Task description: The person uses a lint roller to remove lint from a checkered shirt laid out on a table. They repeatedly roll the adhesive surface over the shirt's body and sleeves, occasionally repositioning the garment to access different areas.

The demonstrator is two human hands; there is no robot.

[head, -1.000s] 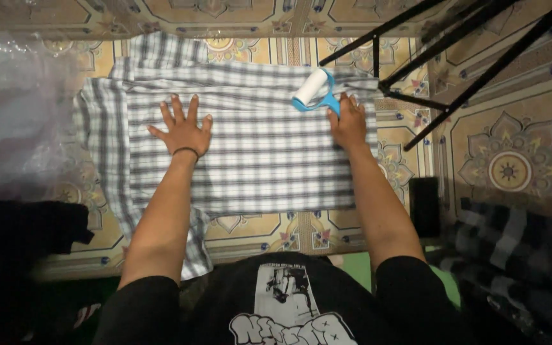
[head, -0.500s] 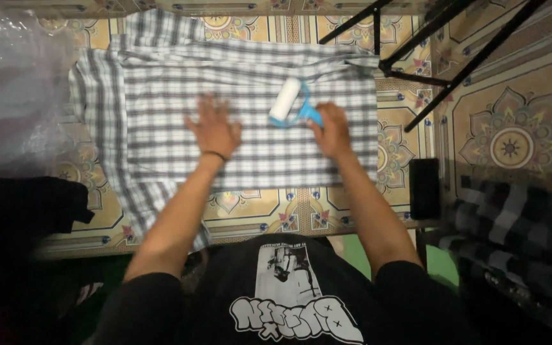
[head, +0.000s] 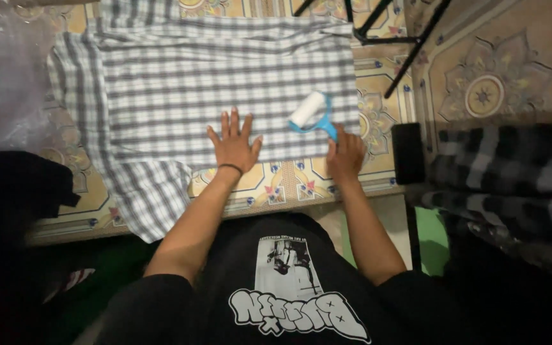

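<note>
A grey and white checked shirt (head: 212, 83) lies spread flat on the patterned tile floor. My left hand (head: 233, 142) rests flat on its lower edge, fingers spread, a dark band at the wrist. My right hand (head: 345, 153) grips the blue handle of a lint roller (head: 310, 111). The roller's white drum lies on the shirt near its lower right corner.
Black tripod legs (head: 410, 38) stand at the upper right. A dark flat object (head: 407, 153) lies on the floor right of my right hand, beside folded dark checked cloth (head: 506, 172). Clear plastic wrap (head: 1, 70) and dark clothing (head: 14, 191) lie at the left.
The roller and my right hand have travelled down the shirt from its upper right toward its lower edge. My left hand slid down the cloth with them.
</note>
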